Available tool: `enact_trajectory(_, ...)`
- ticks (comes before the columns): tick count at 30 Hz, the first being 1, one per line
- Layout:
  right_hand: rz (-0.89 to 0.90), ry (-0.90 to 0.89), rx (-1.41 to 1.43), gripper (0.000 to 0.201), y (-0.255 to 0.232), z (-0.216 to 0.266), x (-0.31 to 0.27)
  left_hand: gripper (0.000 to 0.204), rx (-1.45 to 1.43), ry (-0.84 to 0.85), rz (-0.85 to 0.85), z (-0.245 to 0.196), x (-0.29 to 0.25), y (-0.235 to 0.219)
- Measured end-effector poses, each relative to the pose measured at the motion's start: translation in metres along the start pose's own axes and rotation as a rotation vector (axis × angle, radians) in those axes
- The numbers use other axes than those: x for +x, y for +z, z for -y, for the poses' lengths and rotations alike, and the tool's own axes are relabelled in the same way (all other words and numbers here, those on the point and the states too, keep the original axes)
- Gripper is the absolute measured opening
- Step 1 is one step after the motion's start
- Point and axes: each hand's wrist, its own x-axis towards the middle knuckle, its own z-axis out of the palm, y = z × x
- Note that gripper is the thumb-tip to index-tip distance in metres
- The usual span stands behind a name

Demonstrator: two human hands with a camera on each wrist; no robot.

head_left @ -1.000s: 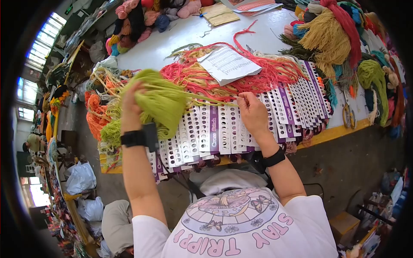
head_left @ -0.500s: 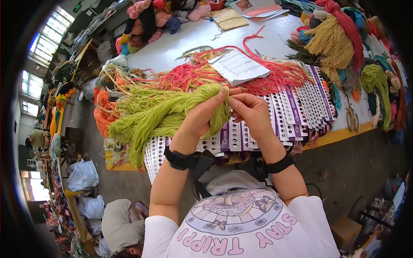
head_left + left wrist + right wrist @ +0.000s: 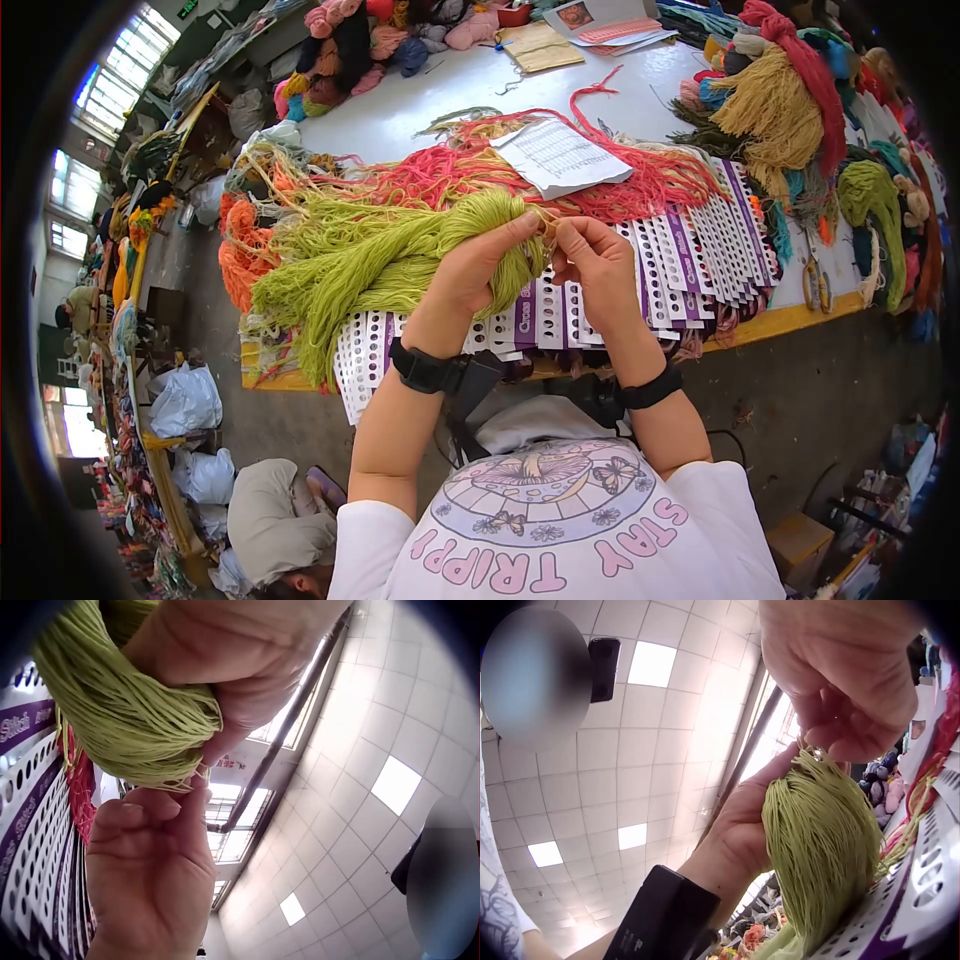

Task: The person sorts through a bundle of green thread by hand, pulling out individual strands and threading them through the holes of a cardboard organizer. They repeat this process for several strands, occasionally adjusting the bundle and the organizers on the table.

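Note:
My left hand point(image 3: 472, 265) grips the gathered end of a lime-green hank of thread point(image 3: 350, 265), which trails left across the table. Beside it my right hand point(image 3: 603, 275) has thumb and fingertips pinched together on thin strands at that end. In the left wrist view, the fingertips of both hands meet just under the looped hank point(image 3: 127, 712). From the right wrist, strands point(image 3: 810, 754) poke up between the hands. Below lie rows of white punched cards point(image 3: 690, 250) with purple Cross Stitch labels. Coral-red threads point(image 3: 430, 170) are spread over their far ends.
A printed sheet point(image 3: 560, 160) rests on the red threads. Orange thread point(image 3: 240, 255) lies at the left, scissors point(image 3: 816, 280) near the right table edge. Piled yarn point(image 3: 775, 105) stands at the back right, more skeins point(image 3: 350, 40) at the back left. Someone crouches point(image 3: 285, 520) at lower left.
My left hand has brought the green hank rightward and down to my right hand and laid its length over the cards. Over the last half second, only the fingers shift slightly at the hank's end.

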Motion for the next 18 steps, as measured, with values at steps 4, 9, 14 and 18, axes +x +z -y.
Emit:
enact_trajectory(4,-0.041,0.001,-0.231,0.017,0.003,0.001,-0.002,0.024,0.004,0.03,-0.078,0.007,0.003,0.003)
enact_trajectory(9,-0.129,-0.352,-0.486,0.016,-0.006,-0.018,0.006,0.023,0.081,0.11,-0.14,0.014,0.006,-0.008)
enact_trajectory(14,0.211,-0.218,0.903,0.021,-0.135,0.012,0.022,0.039,-0.635,0.316,0.335,-0.043,-0.01,-0.066)
enact_trajectory(18,-0.633,-0.918,0.568,0.023,-0.378,0.149,-0.061,0.034,-0.547,0.843,0.164,-0.112,-0.067,-0.088)
